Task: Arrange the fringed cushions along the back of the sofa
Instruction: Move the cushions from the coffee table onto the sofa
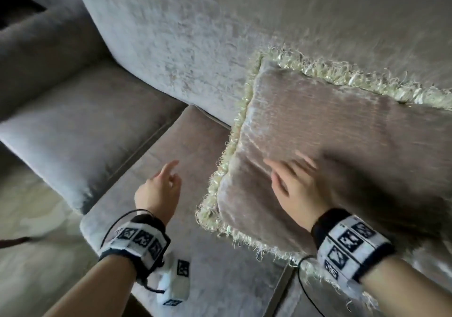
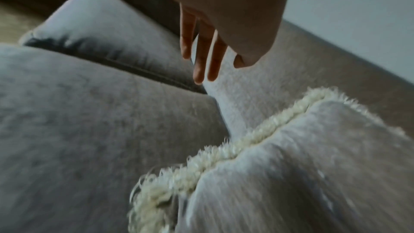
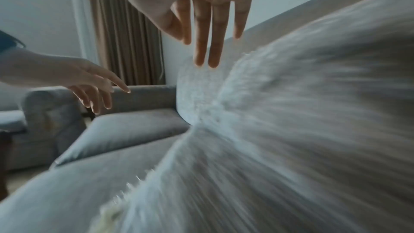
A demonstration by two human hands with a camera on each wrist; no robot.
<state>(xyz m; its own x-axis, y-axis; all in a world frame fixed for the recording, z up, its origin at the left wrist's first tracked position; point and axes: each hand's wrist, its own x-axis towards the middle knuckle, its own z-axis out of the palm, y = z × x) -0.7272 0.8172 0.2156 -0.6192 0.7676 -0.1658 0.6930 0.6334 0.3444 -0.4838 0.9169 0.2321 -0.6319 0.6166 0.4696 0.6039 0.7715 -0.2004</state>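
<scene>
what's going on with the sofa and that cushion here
A person is setting a fringed cushion against the back of a grey sofa. The right hand is over the cushion's front with fingers straight, gripping nothing. The left hand hovers open above the seat beside it, holding nothing. The cushion leans on the backrest.

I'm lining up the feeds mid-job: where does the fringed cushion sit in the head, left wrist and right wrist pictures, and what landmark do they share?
Head: fringed cushion fills the right half, leaning on the sofa back, right hand over it.
Left wrist: lower right, cream fringe running diagonally.
Right wrist: blurred, filling the right and bottom.
Shared landmark: the sofa back behind the cushion.
</scene>
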